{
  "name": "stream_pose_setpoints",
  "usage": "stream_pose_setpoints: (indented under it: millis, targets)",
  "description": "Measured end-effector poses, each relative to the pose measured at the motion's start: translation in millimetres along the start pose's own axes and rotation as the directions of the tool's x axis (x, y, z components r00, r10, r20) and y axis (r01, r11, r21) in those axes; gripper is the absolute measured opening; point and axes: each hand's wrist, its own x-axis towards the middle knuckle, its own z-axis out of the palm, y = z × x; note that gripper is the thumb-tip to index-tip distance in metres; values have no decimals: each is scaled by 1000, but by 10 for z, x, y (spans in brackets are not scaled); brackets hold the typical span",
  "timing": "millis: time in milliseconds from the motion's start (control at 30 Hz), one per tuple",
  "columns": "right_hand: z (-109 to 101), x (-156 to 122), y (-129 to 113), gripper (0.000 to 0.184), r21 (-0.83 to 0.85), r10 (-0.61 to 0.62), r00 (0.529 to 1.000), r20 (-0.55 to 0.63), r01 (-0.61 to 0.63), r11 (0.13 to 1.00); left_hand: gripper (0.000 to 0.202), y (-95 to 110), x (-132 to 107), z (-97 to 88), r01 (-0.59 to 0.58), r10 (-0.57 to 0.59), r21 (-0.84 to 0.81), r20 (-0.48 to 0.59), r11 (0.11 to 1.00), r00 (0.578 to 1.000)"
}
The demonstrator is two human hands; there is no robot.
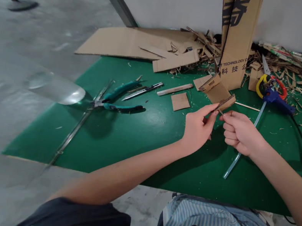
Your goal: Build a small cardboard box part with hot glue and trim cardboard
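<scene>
My left hand grips a small piece of cardboard between thumb and fingers, its edge facing me. My right hand is beside it, thumb and forefinger pinched on a thin stick-like piece whose tip meets the cardboard. Most of that thin piece is hidden by the fingers. Just behind the hands stands a tall printed cardboard upright with a folded cardboard part at its foot. A clear glue stick lies on the green table below my right hand.
Left of my hands lie a cardboard square, a utility knife, teal-handled pliers and a clear bottle. To the right are a blue glue gun with a cord and scissors. Cardboard scraps pile along the back.
</scene>
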Motion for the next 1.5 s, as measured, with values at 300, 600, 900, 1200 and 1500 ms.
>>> stream_pose_setpoints:
  millis: [300, 600, 900, 1200, 1500]
  targets:
    - [98, 23, -16, 24, -90, -49, 993, -111, 39, 995, 25, 17, -40, 43, 42, -39, -65, 52, 997, 998]
    - [4, 137, 62, 18, -325, -244, 962, -120, 195, 925, 27, -43, 89, -8, 16, -13, -43, 73, 999, 997]
    - [-56, -39, 148, 37, -958, -489, 828, 276, 198, -205, 24, -41, 247, -218, -166, 183, 262, -41, 951, 982]
    - [-403, -76, 75, 78, -858, -632, 586, 508, 407, -312, 27, 57, 169, -249, -180, 158, 134, 161, 974, 974]
    - [-569, -24, 21, 96, -800, -532, 634, 561, 580, -152, 27, 64, 183, -276, -213, 180, 115, 245, 970, 953]
